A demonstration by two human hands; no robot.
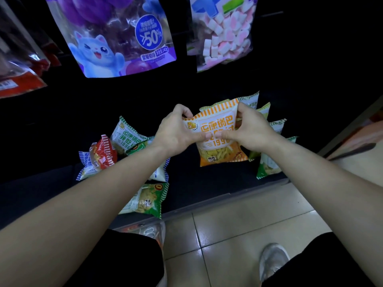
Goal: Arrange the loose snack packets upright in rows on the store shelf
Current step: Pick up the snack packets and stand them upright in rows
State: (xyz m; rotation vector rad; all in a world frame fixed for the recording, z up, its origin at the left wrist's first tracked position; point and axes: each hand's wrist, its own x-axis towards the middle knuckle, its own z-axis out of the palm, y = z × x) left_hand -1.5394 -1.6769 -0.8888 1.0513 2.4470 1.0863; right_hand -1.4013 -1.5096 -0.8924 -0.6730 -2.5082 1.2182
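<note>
An orange-and-white snack packet (219, 150) stands upright on the dark bottom shelf (196, 183), held at its top by both hands. My left hand (176, 131) grips its upper left corner and my right hand (252, 127) grips its upper right corner. Behind and to the right of it stand several green-and-white packets (269, 162) in a row. To the left lies a loose heap: a green packet (126, 135), a red packet (103, 152), a blue-striped packet (87, 164) and a green packet lying flat (147, 200) at the shelf's front edge.
Above hang a purple candy bag with a cat (116, 36), a marshmallow bag (223, 32) and a red bag (16, 75) at the left. The tiled floor (238, 220) lies in front of the shelf, with my shoe (272, 259) and another packet (145, 230) near my knee.
</note>
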